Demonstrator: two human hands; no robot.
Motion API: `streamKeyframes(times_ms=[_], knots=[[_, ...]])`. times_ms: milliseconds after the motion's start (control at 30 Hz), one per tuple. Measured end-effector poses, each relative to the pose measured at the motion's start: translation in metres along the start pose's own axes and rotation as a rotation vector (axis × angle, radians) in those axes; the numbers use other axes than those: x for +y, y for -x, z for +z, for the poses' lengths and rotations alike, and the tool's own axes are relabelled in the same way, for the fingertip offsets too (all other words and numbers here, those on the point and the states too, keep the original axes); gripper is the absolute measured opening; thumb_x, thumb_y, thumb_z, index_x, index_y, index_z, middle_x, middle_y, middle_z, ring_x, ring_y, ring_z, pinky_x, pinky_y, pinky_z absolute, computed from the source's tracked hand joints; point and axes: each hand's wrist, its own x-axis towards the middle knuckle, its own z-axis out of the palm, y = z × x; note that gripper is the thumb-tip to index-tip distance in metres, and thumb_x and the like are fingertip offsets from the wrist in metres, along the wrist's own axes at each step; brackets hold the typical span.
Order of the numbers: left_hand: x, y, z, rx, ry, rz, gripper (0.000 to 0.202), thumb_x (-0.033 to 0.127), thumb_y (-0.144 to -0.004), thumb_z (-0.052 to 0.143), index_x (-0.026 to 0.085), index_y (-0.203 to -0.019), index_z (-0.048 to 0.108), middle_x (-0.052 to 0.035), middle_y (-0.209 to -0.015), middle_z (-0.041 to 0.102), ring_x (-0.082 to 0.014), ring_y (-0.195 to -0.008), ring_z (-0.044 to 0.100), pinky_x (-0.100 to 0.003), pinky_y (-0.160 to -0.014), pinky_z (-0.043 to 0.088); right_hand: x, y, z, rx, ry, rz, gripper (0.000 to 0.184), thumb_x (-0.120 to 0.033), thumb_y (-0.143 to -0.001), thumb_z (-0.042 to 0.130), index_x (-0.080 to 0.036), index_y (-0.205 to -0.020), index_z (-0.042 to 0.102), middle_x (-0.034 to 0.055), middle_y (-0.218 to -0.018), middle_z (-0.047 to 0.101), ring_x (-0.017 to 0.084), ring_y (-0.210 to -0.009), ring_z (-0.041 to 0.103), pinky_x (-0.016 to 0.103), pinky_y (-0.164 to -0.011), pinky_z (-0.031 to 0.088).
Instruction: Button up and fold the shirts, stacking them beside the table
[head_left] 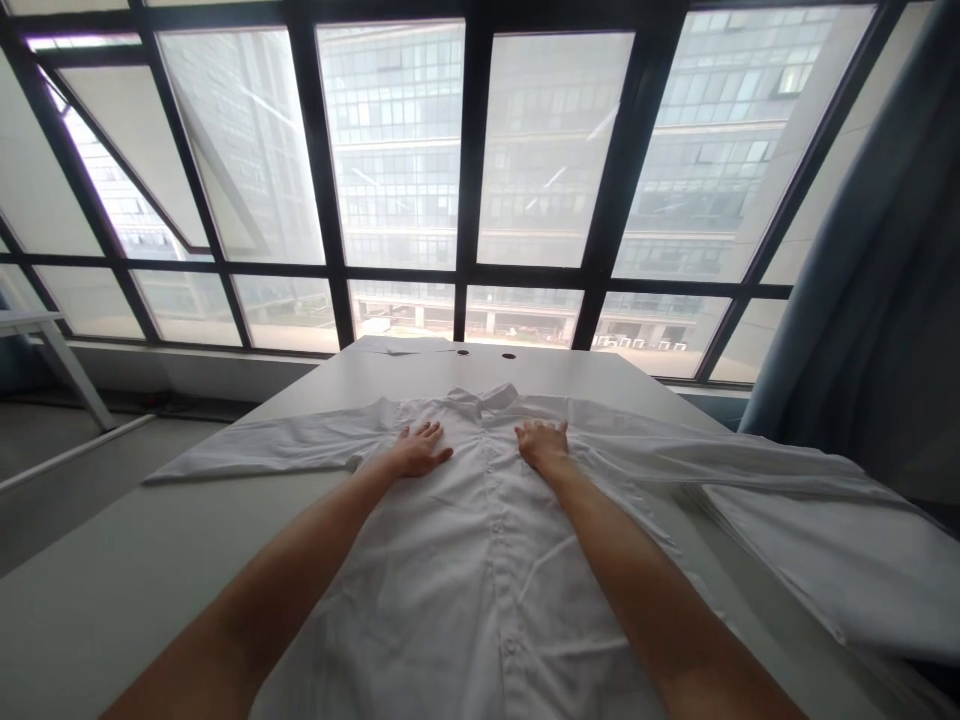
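Note:
A white long-sleeved button-up shirt (442, 560) lies front side up before me, its collar (481, 398) at the far end and its sleeves stretched out to both sides. My left hand (421, 450) rests flat on the left chest of the shirt, fingers spread. On the other side of the button placket, my right hand (541, 442) presses on the right chest, thumb apart and fingers somewhat bent. Light creases run through the fabric, mostly on the right half. The shirt's lower part runs out of view between my forearms.
The shirt lies on a white table (97, 590) with two dark round holes near its far edge. Folded white cloth (847, 560) sits at the right under the sleeve. Tall dark-framed windows stand behind, with a blue-grey curtain (847, 280) on the right and another white table (30, 318) on the left.

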Motion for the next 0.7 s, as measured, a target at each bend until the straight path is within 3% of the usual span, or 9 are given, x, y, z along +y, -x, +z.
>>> streamKeyframes(times_ms=[67,167,300,433,567,700], knots=[[-0.002,0.022,0.000,0.001,-0.016,-0.004,0.072,0.060,-0.097,0.023,0.017,-0.154,0.025,-0.0119,-0.161,0.014,-0.0244,-0.150,0.009,-0.049,-0.118,0.009,-0.004,0.017,-0.004,0.011,0.025,-0.017,0.052,-0.039,-0.102,0.023,-0.014,-0.129,0.059,0.0196,-0.130,0.060,0.030,-0.121,0.052,0.057,-0.112,0.004],[-0.009,0.052,0.002,0.007,-0.041,-0.004,0.069,0.057,-0.097,0.023,0.017,-0.154,0.027,-0.0108,-0.161,0.016,-0.0230,-0.149,0.012,-0.046,-0.119,0.011,0.000,0.048,-0.008,-0.035,-0.014,-0.049,0.053,-0.042,-0.102,0.022,-0.015,-0.136,0.054,0.0179,-0.141,0.052,0.029,-0.128,0.047,0.053,-0.111,0.016],[-0.024,0.089,0.007,0.051,-0.067,-0.039,0.067,0.053,-0.098,0.024,0.014,-0.152,0.030,-0.0111,-0.160,0.019,-0.0234,-0.149,0.014,-0.043,-0.119,0.012,0.024,0.091,-0.007,-0.104,-0.045,-0.021,0.058,-0.046,-0.101,0.020,-0.020,-0.150,0.035,0.0131,-0.158,0.029,0.026,-0.144,0.026,0.051,-0.113,0.020],[-0.040,0.116,0.007,0.128,-0.020,-0.102,0.058,0.047,-0.097,0.034,0.017,-0.145,0.043,-0.0102,-0.157,0.031,-0.0231,-0.147,0.023,-0.040,-0.119,0.016,0.050,0.127,-0.007,-0.127,0.002,0.043,0.058,-0.048,-0.101,0.022,-0.021,-0.151,0.033,0.0136,-0.159,0.026,0.027,-0.144,0.026,0.052,-0.113,0.019],[-0.061,0.128,-0.004,0.327,0.084,-0.308,0.044,0.036,-0.097,0.038,0.014,-0.130,0.058,-0.0107,-0.141,0.054,-0.0206,-0.132,0.047,-0.029,-0.111,0.032,0.058,0.145,-0.010,-0.115,-0.006,0.068,0.058,-0.046,-0.101,0.021,-0.022,-0.151,0.034,0.0130,-0.159,0.028,0.028,-0.144,0.028,0.053,-0.112,0.021],[-0.094,0.135,-0.029,0.409,0.071,-0.526,0.045,0.032,-0.097,0.035,0.007,-0.127,0.057,-0.0205,-0.134,0.057,-0.0297,-0.127,0.050,-0.040,-0.107,0.037,0.058,0.147,-0.007,-0.092,-0.029,0.077,0.058,-0.046,-0.100,0.023,-0.021,-0.151,0.035,0.0109,-0.158,0.029,0.028,-0.144,0.027,0.051,-0.113,0.021]])
